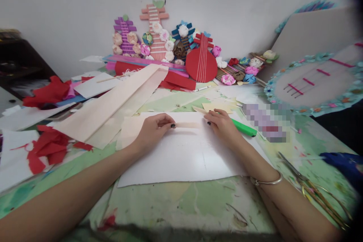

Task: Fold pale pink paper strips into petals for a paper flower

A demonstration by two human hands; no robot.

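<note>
My left hand [154,127] and my right hand [222,125] rest on a large white sheet [184,155] in the middle of the table. Between them lies a narrow cream paper strip [188,124]. The left hand's fingers are curled and pinch the strip's left end. My right hand's fingertips press the strip's right end, and a green pen [244,128] lies under that hand, sticking out to the right. A metal bangle [268,181] circles my right wrist.
Long cream paper sheets [113,106] lie to the left, with red paper scraps [45,145] beyond. Scissors [309,187] lie at the right. Paper guitar models with flowers [176,45] stand against the wall. A round decorated board [317,83] leans at the right.
</note>
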